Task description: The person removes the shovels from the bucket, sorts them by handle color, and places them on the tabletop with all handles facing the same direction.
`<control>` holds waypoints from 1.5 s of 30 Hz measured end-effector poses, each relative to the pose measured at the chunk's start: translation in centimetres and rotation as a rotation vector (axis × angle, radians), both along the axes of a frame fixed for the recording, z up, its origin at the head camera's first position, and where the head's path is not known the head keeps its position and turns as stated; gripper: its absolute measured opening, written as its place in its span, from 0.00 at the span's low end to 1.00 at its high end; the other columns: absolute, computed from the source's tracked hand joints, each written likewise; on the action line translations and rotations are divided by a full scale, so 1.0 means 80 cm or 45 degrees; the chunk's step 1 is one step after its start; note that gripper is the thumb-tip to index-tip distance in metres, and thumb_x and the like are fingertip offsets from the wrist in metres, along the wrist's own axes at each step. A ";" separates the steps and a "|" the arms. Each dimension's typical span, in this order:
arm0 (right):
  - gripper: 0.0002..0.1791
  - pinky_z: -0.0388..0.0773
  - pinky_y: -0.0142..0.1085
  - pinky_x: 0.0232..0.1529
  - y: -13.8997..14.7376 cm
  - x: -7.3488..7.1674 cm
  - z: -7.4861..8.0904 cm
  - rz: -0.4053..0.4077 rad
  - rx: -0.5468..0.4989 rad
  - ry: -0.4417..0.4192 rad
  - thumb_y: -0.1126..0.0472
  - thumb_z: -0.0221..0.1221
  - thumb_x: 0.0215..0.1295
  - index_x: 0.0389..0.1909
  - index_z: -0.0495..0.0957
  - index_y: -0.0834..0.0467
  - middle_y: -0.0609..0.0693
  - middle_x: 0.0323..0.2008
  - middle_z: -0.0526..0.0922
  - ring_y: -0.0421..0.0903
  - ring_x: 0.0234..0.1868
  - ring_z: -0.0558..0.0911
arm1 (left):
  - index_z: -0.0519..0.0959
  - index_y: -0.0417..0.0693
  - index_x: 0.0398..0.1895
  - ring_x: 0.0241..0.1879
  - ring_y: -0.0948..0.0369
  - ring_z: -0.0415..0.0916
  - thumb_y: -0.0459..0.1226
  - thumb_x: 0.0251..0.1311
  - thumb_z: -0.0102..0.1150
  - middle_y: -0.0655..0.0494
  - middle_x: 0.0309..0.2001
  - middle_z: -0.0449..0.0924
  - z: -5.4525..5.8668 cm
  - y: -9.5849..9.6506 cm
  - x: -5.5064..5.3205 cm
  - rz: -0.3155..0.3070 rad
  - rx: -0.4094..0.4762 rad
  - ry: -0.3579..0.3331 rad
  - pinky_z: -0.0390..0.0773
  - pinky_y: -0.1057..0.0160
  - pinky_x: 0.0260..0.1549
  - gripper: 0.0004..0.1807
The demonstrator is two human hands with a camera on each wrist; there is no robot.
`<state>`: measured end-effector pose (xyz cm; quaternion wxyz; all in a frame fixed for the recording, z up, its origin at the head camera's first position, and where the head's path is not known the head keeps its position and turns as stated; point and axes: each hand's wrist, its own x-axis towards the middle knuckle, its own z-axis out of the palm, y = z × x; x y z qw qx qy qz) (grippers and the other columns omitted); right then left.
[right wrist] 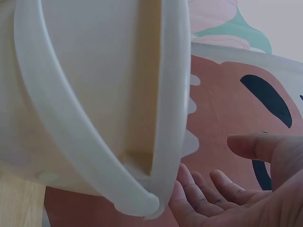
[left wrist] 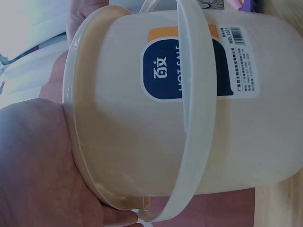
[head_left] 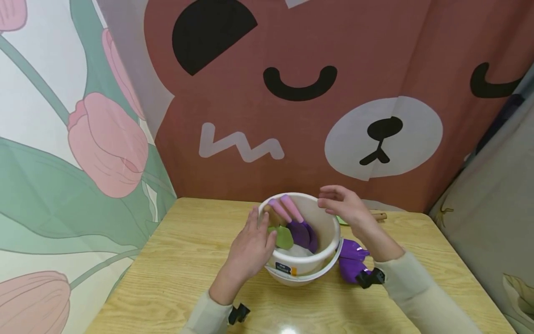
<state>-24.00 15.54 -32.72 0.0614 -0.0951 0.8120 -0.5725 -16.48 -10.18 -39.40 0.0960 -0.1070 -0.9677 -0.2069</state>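
A white plastic bucket point(head_left: 306, 265) stands upright on the table, its handle point(head_left: 323, 274) folded down at the front. Inside lie two pink-and-purple handles point(head_left: 292, 208), dark purple pieces point(head_left: 299, 234) and a green piece point(head_left: 283, 237); their lower parts are hard to make out. My left hand point(head_left: 252, 246) rests at the bucket's left rim with its fingers extended. In the left wrist view, that palm point(left wrist: 38, 161) lies against the rim. My right hand point(head_left: 346, 206) is at the right rim, fingers loosely bent and holding nothing; the right wrist view shows its fingertips point(right wrist: 189, 179) beside the rim.
Shiny purple objects point(head_left: 352, 260) lie on the wooden table point(head_left: 175, 269) right of the bucket. Behind my right hand are a brown stick end point(head_left: 380, 216) and a bit of green point(head_left: 342, 221). A bear-print curtain point(head_left: 375, 60) hangs at the back, a tulip-print one point(head_left: 106, 144) at left.
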 end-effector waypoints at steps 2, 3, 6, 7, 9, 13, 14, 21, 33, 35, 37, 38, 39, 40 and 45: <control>0.32 0.77 0.47 0.62 -0.004 -0.001 0.000 0.006 0.011 0.000 0.58 0.63 0.69 0.69 0.67 0.66 0.67 0.65 0.74 0.57 0.60 0.79 | 0.58 0.40 0.78 0.80 0.45 0.42 0.55 0.78 0.33 0.36 0.80 0.43 0.000 0.000 0.000 -0.001 0.003 -0.002 0.62 0.44 0.71 0.36; 0.32 0.77 0.47 0.62 -0.005 -0.002 0.000 0.007 0.017 0.001 0.58 0.64 0.69 0.69 0.67 0.66 0.67 0.65 0.74 0.56 0.59 0.80 | 0.58 0.40 0.78 0.80 0.45 0.42 0.55 0.78 0.33 0.36 0.80 0.43 -0.001 -0.001 0.000 0.000 0.003 -0.004 0.62 0.44 0.71 0.36; 0.31 0.78 0.47 0.61 -0.010 -0.003 0.001 0.012 0.030 0.003 0.60 0.63 0.69 0.69 0.68 0.66 0.67 0.64 0.75 0.55 0.57 0.81 | 0.58 0.40 0.78 0.80 0.45 0.42 0.54 0.78 0.34 0.36 0.80 0.43 0.000 -0.001 0.001 -0.002 0.006 -0.005 0.62 0.45 0.72 0.36; 0.30 0.78 0.47 0.61 -0.012 -0.004 0.001 0.012 0.035 0.001 0.60 0.62 0.70 0.69 0.68 0.66 0.66 0.64 0.75 0.54 0.57 0.82 | 0.59 0.39 0.78 0.80 0.45 0.42 0.54 0.78 0.34 0.36 0.80 0.43 0.000 -0.001 0.001 -0.003 0.008 -0.004 0.62 0.45 0.72 0.36; 0.29 0.78 0.48 0.61 -0.014 -0.005 0.002 0.014 0.039 -0.008 0.61 0.62 0.70 0.68 0.68 0.67 0.66 0.63 0.75 0.53 0.55 0.82 | 0.59 0.39 0.78 0.80 0.45 0.42 0.53 0.78 0.35 0.36 0.80 0.43 0.000 -0.001 0.001 -0.006 0.011 -0.004 0.62 0.45 0.72 0.35; 0.28 0.77 0.49 0.61 -0.018 -0.007 0.003 0.017 0.046 -0.020 0.61 0.61 0.70 0.67 0.69 0.67 0.66 0.63 0.76 0.53 0.55 0.83 | 0.59 0.38 0.77 0.80 0.45 0.42 0.52 0.78 0.36 0.36 0.80 0.43 0.000 -0.001 0.000 -0.007 0.012 -0.003 0.62 0.45 0.72 0.35; 0.28 0.77 0.49 0.62 -0.019 -0.008 0.003 0.020 0.053 -0.017 0.61 0.62 0.70 0.67 0.69 0.67 0.66 0.62 0.76 0.53 0.55 0.83 | 0.59 0.38 0.77 0.80 0.45 0.42 0.52 0.78 0.36 0.36 0.80 0.43 0.000 -0.001 0.000 -0.008 0.008 -0.003 0.62 0.46 0.72 0.35; 0.27 0.79 0.46 0.58 -0.029 -0.017 0.002 0.054 0.098 0.007 0.61 0.61 0.70 0.66 0.70 0.68 0.67 0.60 0.78 0.53 0.53 0.84 | 0.59 0.38 0.78 0.80 0.46 0.41 0.53 0.78 0.35 0.36 0.80 0.43 0.003 -0.001 -0.001 -0.009 -0.009 -0.011 0.60 0.47 0.73 0.36; 0.27 0.80 0.49 0.56 -0.050 -0.030 -0.011 0.072 0.183 -0.020 0.62 0.62 0.69 0.65 0.71 0.69 0.66 0.57 0.80 0.56 0.53 0.83 | 0.60 0.38 0.77 0.80 0.45 0.42 0.53 0.78 0.36 0.35 0.80 0.44 0.001 0.000 0.001 -0.007 0.002 -0.012 0.62 0.46 0.72 0.35; 0.27 0.80 0.47 0.55 -0.052 -0.032 -0.012 0.065 0.213 -0.031 0.62 0.62 0.69 0.65 0.71 0.68 0.66 0.57 0.80 0.56 0.54 0.83 | 0.59 0.39 0.78 0.80 0.46 0.41 0.53 0.78 0.35 0.36 0.80 0.43 0.002 0.000 0.002 -0.007 0.004 -0.022 0.62 0.46 0.72 0.35; 0.27 0.80 0.47 0.56 -0.055 -0.034 -0.011 0.062 0.233 -0.044 0.61 0.62 0.69 0.66 0.71 0.67 0.65 0.58 0.80 0.56 0.54 0.82 | 0.59 0.39 0.78 0.80 0.46 0.41 0.53 0.78 0.35 0.36 0.80 0.43 0.002 0.000 0.002 -0.009 0.003 -0.029 0.63 0.46 0.71 0.36; 0.28 0.80 0.47 0.56 -0.056 -0.035 -0.011 0.062 0.234 -0.057 0.61 0.62 0.69 0.66 0.71 0.66 0.65 0.58 0.79 0.56 0.55 0.82 | 0.59 0.39 0.78 0.80 0.46 0.41 0.53 0.78 0.35 0.36 0.80 0.43 0.002 0.000 0.001 -0.009 0.001 -0.031 0.63 0.46 0.71 0.36; 0.28 0.80 0.47 0.57 -0.058 -0.035 -0.011 0.066 0.236 -0.069 0.61 0.62 0.69 0.67 0.70 0.66 0.65 0.59 0.79 0.56 0.55 0.82 | 0.59 0.39 0.78 0.80 0.46 0.41 0.53 0.78 0.35 0.36 0.80 0.43 0.002 0.000 0.001 -0.009 0.000 -0.032 0.63 0.46 0.71 0.35; 0.28 0.80 0.48 0.58 -0.059 -0.036 -0.010 0.069 0.238 -0.081 0.60 0.62 0.69 0.67 0.70 0.65 0.65 0.59 0.79 0.57 0.55 0.82 | 0.59 0.39 0.78 0.80 0.45 0.42 0.53 0.78 0.36 0.36 0.80 0.43 0.002 0.000 0.001 -0.010 0.002 -0.029 0.63 0.46 0.71 0.35; 0.28 0.79 0.49 0.59 -0.064 -0.043 -0.008 0.089 0.286 -0.120 0.60 0.63 0.68 0.67 0.70 0.65 0.65 0.60 0.79 0.57 0.54 0.83 | 0.59 0.39 0.78 0.80 0.45 0.42 0.52 0.78 0.36 0.36 0.80 0.43 0.002 0.000 -0.001 -0.003 0.000 -0.022 0.63 0.46 0.71 0.35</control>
